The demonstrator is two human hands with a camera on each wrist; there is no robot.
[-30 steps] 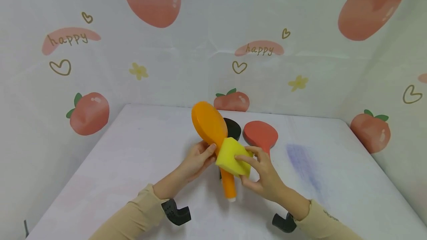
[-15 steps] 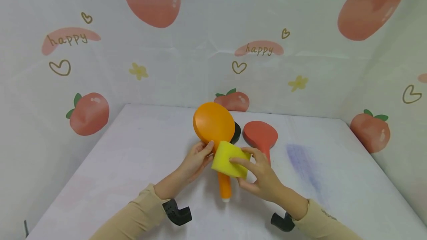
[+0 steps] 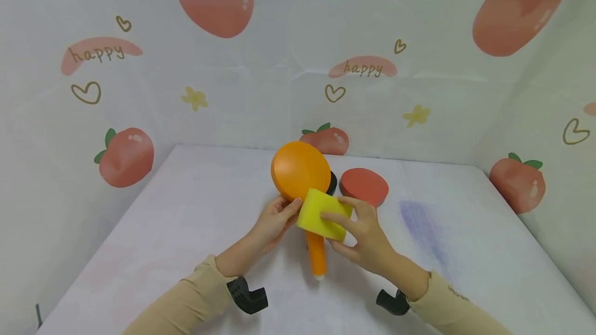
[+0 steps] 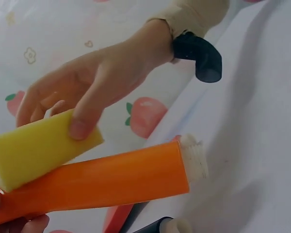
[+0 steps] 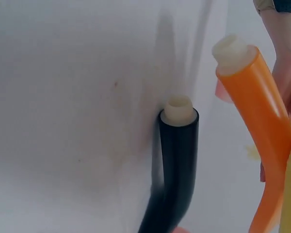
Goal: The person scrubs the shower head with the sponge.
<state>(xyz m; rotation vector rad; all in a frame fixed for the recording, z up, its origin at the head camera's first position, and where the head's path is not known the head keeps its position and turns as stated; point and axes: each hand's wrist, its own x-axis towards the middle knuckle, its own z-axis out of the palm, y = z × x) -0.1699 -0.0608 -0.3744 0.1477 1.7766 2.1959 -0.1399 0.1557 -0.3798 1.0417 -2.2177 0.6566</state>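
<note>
In the middle of the head view, the left hand [image 3: 274, 224] grips an orange paddle [image 3: 300, 169] below its round head and the right hand [image 3: 368, 237] pinches a yellow sponge [image 3: 321, 213] against its handle, with a partly hidden black paddle [image 3: 332, 184] behind and a red paddle [image 3: 363, 185] right of that on the white table [image 3: 195, 195].

- The near paddle [image 3: 300, 170] is showing orange, its tip [image 5: 230, 51] cream.
- The sponge [image 3: 319, 213] is showing yellow.
- The half-hidden paddle [image 3: 332, 183] is showing black, the right paddle [image 3: 364, 185] red.
- The worktop [image 3: 153, 252] is showing white, smeared purple at right.
- The white backdrop [image 3: 261, 81] is bearing red fruit, yellow flowers, brown hearts.
</note>
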